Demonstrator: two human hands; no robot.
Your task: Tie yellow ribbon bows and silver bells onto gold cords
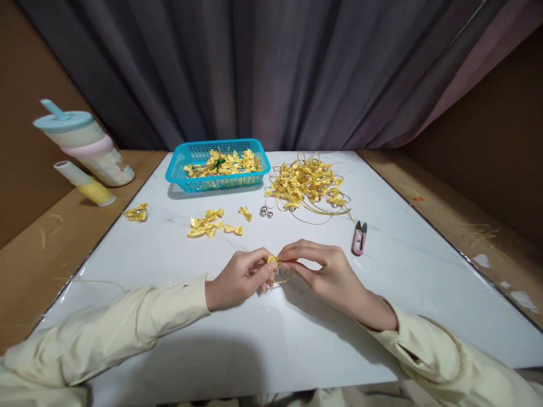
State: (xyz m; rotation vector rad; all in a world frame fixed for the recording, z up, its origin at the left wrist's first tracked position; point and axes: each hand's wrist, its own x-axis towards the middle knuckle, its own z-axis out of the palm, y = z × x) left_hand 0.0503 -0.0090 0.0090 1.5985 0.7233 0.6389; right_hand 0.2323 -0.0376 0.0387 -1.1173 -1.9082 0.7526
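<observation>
Over the front middle of the table, my left hand [246, 276] pinches a small yellow ribbon bow [272, 259] between thumb and fingers. From the right, the thumb and fingertips of my right hand [326, 270] close together at the bow's edge, on what looks like thin gold cord. A loop of gold cord [283, 277] hangs below the fingertips. Beyond my hands lie several loose yellow bows [206, 224] and a few silver bells [266, 212]. Whether a bell sits behind my left fingers is hidden.
A blue basket [218, 184] of yellow bows stands at the back. Beside it spreads a pile of bows on gold cord [307, 181]. Pink thread snips [359, 239] lie to the right. A tumbler [91, 144] and a yellow thread spool [95, 191] stand at left.
</observation>
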